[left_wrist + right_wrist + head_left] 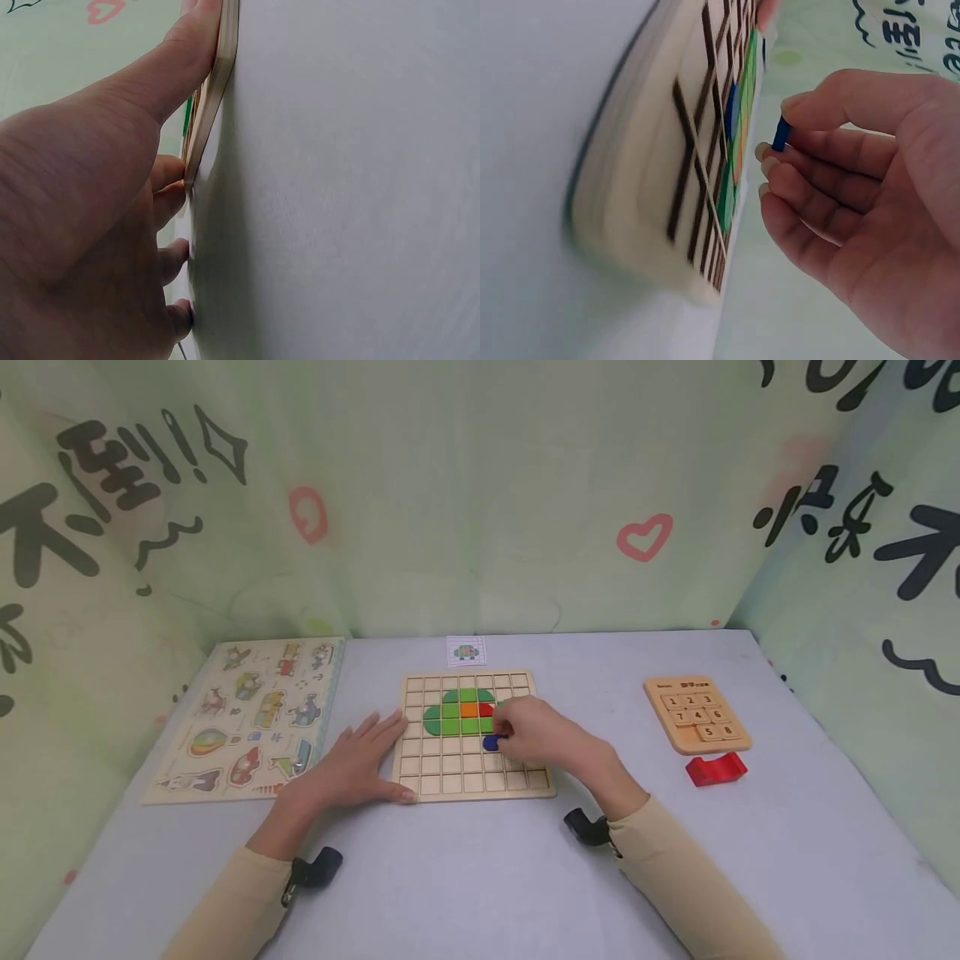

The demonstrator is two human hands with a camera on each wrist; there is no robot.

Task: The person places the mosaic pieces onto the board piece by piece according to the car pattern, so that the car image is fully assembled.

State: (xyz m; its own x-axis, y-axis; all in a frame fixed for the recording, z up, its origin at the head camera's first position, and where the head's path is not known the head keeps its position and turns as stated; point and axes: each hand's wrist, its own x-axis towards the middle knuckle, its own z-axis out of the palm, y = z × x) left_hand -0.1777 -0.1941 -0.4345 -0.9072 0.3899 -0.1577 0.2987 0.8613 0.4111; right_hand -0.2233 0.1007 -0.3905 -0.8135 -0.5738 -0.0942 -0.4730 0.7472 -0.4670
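- The left hand [352, 768] lies flat with straight fingers on the surface [487, 868], its thumb pressed to the near left corner of the grid board [450, 772].
- The right hand [543, 739] pinches a blue piece [491, 742] between thumb and fingertips, over the board's middle rows.
- The blue piece is small, thin and rounded; its long axis cannot be told.
- Just beyond it, green tiles [450, 717] with one orange and one red tile form a rounded shape.
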